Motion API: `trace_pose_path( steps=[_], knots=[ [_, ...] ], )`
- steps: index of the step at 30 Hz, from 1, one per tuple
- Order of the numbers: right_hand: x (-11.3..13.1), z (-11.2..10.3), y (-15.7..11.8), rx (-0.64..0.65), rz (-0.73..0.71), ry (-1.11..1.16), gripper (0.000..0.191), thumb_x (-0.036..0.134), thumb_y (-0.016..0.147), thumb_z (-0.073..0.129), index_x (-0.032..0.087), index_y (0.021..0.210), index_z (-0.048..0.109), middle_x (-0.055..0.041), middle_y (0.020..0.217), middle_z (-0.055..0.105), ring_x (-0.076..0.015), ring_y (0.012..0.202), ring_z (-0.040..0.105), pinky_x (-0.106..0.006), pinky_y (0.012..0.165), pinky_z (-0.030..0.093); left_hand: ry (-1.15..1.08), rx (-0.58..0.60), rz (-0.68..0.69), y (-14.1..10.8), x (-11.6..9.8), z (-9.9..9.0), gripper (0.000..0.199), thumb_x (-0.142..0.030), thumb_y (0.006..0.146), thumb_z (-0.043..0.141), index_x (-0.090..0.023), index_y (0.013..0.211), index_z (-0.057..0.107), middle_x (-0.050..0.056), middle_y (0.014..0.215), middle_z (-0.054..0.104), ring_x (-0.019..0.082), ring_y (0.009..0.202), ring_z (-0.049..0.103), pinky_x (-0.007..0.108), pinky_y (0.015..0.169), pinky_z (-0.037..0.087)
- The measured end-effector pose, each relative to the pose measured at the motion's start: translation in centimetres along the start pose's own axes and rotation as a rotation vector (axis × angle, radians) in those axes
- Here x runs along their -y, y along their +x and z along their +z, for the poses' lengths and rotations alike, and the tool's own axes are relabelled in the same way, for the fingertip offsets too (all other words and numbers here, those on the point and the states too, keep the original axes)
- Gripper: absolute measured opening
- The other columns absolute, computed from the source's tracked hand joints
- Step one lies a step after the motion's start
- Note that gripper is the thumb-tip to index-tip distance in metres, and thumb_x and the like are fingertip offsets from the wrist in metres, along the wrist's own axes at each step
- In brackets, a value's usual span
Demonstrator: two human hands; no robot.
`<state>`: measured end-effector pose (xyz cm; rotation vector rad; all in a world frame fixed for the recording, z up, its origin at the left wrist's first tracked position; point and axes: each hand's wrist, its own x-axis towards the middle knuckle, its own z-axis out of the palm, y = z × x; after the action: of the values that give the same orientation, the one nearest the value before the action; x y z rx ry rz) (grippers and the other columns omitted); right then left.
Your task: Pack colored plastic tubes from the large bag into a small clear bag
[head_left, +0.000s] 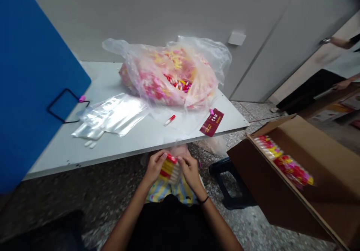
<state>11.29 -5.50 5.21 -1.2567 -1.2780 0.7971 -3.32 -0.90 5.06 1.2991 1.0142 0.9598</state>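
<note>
Over the lap, my left hand (155, 165) and my right hand (191, 168) hold a clear plastic bag (169, 171) between them, the fingers of each closed at its upper part. Inside are red, yellow and white capsule-like pieces, blurred; a red one lies across the top. On the white table (135, 140) in front, a red-and-white piece (170, 120) lies alone. Behind it sits a large translucent sack (174, 78) full of red, pink, yellow and white pieces. Flat clear bags (112, 116) are spread at the left of the table.
A dark red card (212, 122) lies near the table's right end, two small white pieces (90, 144) near its front left. An open cardboard box (284, 191) with filled bags stands at the right, beside a dark stool (233, 183). A blue panel (36, 74) borders the left.
</note>
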Motion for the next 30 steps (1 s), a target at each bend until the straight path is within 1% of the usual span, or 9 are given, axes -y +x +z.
trace_pose_path(
  steps=[4,8,10,13,16,20,23,27,30],
  knots=[
    [1.1,-0.8,0.6,-0.027,-0.042,0.022,0.026,0.029,0.09,0.046,0.017,0.073,0.063,-0.0021,0.074,0.058,-0.0152,0.071,0.052,-0.026,0.066,0.039,-0.026,-0.012,0.027,-0.6,-1.0,1.1,0.034,-0.046,0.08,0.055,-0.013,0.073,0.059,0.001,0.069,0.059,0.013,0.066,0.054,0.022,0.062,0.042],
    [1.1,-2.2,0.4,0.024,-0.007,-0.001,0.026,0.028,0.088,0.049,0.016,0.069,0.062,-0.0009,0.067,0.053,-0.014,0.065,0.049,-0.025,0.061,0.036,-0.188,0.034,-0.063,-1.3,-1.0,2.6,0.036,-0.05,0.08,0.052,-0.015,0.081,0.056,0.002,0.072,0.06,0.015,0.066,0.056,0.024,0.062,0.044],
    [0.9,-2.9,0.2,0.063,0.01,-0.034,0.027,0.028,0.088,0.05,0.016,0.068,0.062,-0.0009,0.066,0.052,-0.0141,0.064,0.049,-0.025,0.061,0.036,-0.166,0.064,-0.057,-1.5,-0.7,3.2,0.032,-0.047,0.08,0.053,-0.015,0.08,0.056,0.001,0.072,0.059,0.014,0.065,0.055,0.023,0.062,0.043],
    [0.3,-3.6,-0.3,0.079,0.031,-0.059,0.027,0.029,0.087,0.051,0.016,0.066,0.061,-0.0013,0.067,0.054,-0.0144,0.066,0.05,-0.026,0.063,0.037,-0.05,0.042,-0.006,-1.4,0.0,3.7,0.026,-0.039,0.08,0.055,-0.014,0.07,0.054,0.0,0.069,0.055,0.012,0.065,0.05,0.021,0.061,0.04],
    [-0.2,-3.9,-0.6,0.057,0.049,-0.039,0.027,0.03,0.087,0.05,0.015,0.068,0.062,-0.0019,0.069,0.056,-0.0149,0.069,0.052,-0.026,0.065,0.038,-0.026,0.034,0.017,-1.1,0.6,4.1,0.026,-0.037,0.081,0.055,-0.014,0.069,0.054,-0.001,0.067,0.052,0.011,0.064,0.046,0.021,0.061,0.038],
    [-0.5,-4.1,-0.9,0.032,0.057,0.004,0.029,0.03,0.089,0.049,0.016,0.068,0.063,-0.0024,0.073,0.058,-0.0147,0.071,0.054,-0.026,0.066,0.039,-0.028,0.084,0.028,-1.0,0.9,4.3,0.028,-0.038,0.08,0.057,-0.013,0.067,0.053,-0.002,0.064,0.048,0.01,0.062,0.044,0.02,0.059,0.036],
    [-0.4,-4.1,-1.1,0.031,0.055,0.023,0.033,0.03,0.09,0.047,0.016,0.063,0.061,-0.0026,0.073,0.059,-0.0144,0.072,0.055,-0.026,0.067,0.04,-0.069,0.109,-0.013,-1.0,0.9,4.2,0.03,-0.039,0.075,0.064,-0.013,0.065,0.053,-0.002,0.062,0.046,0.009,0.061,0.043,0.019,0.057,0.035],
    [-0.4,-3.9,-1.2,0.01,0.079,0.019,0.033,0.033,0.091,0.044,0.017,0.072,0.066,-0.0017,0.069,0.057,-0.0138,0.064,0.053,-0.026,0.062,0.039,-0.125,0.098,-0.083,-1.0,1.1,4.2,0.034,-0.04,0.068,0.071,-0.013,0.063,0.052,-0.003,0.06,0.047,0.008,0.057,0.042,0.018,0.053,0.034],
    [-0.5,-3.8,-1.2,-0.025,0.099,0.014,0.035,0.036,0.091,0.043,0.016,0.073,0.066,-0.0018,0.069,0.058,-0.0146,0.065,0.054,-0.026,0.063,0.041,-0.125,0.056,-0.09,-1.1,1.3,4.5,0.034,-0.044,0.069,0.069,-0.012,0.067,0.056,-0.001,0.061,0.052,0.009,0.058,0.046,0.019,0.053,0.036]
  ],
)
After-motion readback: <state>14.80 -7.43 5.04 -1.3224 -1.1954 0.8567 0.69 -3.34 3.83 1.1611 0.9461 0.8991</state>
